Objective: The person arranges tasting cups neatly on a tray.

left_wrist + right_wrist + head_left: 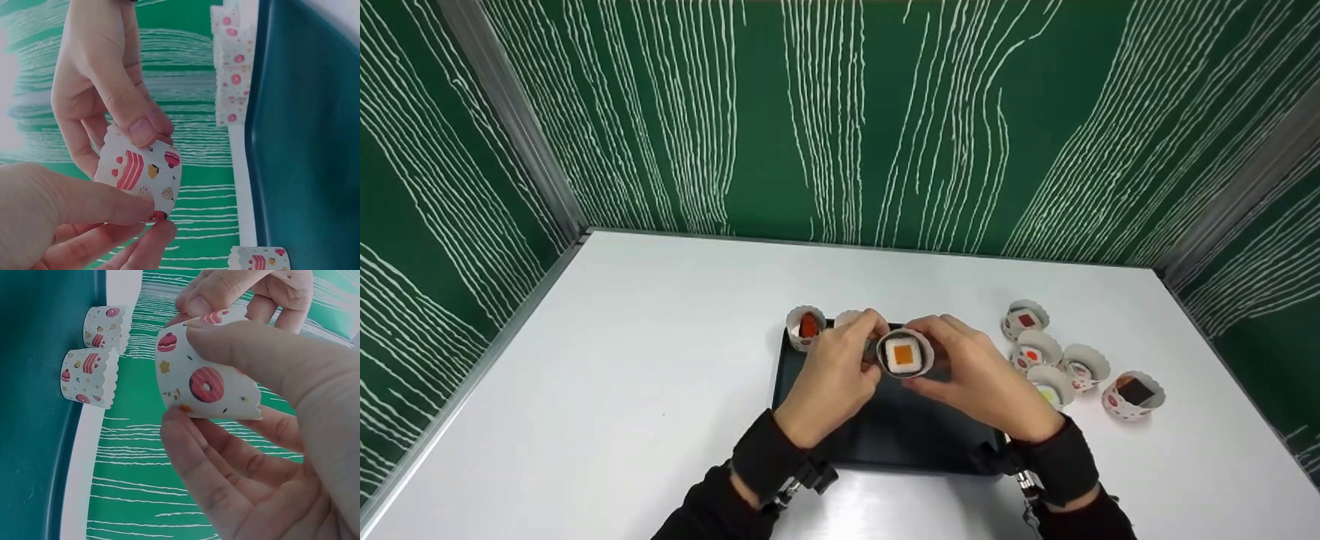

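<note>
A printed paper baking cup (905, 353) is held up over the dark tray (915, 435). Inside it sits a sushi-like piece (903, 355) with a white square, an orange centre and a dark edge. My left hand (834, 379) pinches the cup's left side between thumb and fingers. From the other side, my right hand (979, 375) grips it the same way. Pink cake and doughnut pictures show on the cup wall in the left wrist view and the right wrist view, where both hands (107, 216) (253, 461) touch it.
At the tray's back left corner stands a cup (805, 328) with a red-orange piece. Another cup (847, 318) is partly hidden behind my left hand. Right of the tray, several filled cups (1078, 367) cluster on the white table (585, 390); one (1133, 395) holds a dark square. Green walls surround the table.
</note>
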Demonstrator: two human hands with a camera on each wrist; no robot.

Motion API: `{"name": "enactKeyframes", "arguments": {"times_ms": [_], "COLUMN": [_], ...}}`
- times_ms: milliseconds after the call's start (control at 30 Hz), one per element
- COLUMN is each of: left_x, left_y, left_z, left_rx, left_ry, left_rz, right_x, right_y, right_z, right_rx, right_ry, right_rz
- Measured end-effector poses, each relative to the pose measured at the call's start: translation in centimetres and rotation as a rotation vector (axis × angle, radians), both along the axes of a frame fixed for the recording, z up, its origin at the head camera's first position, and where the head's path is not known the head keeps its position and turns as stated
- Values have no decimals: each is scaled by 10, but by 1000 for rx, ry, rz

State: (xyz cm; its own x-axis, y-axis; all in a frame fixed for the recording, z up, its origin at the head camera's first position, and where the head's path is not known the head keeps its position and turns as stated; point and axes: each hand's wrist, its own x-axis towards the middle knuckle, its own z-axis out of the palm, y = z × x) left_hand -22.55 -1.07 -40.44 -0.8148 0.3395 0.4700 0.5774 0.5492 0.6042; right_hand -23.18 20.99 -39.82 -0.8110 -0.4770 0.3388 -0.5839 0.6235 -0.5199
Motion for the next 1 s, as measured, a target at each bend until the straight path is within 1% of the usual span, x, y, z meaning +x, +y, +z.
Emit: {"name": "enactKeyframes", "arguments": {"times_ms": [67, 200, 300, 433, 733, 900, 1000], "left_x": [0, 0, 0, 1, 2, 3, 4], "left_y": [1, 3, 3, 4, 7, 9, 9], "left_z": [0, 0, -1, -1, -4, -5, -4], "left_rx": [-4, -3, 7, 22, 18, -15, -31], "left_ry": [6, -2, -23, -32, 3, 28, 29], "left_rz": [4, -10, -30, -43, -49, -31, -29], "right_x": [0, -1, -1, -2, -2, -2, -3], "right_y": [0, 1, 1, 1, 1, 2, 2], "right_z": [0, 0, -1, -1, -2, -3, -4], "right_rx": [7, 26, 34, 37, 72, 98, 106], "right_ry": [9, 24, 10, -8, 12, 11, 17], "right_rz": [-4, -12, -11, -1, 6, 3, 8]}}
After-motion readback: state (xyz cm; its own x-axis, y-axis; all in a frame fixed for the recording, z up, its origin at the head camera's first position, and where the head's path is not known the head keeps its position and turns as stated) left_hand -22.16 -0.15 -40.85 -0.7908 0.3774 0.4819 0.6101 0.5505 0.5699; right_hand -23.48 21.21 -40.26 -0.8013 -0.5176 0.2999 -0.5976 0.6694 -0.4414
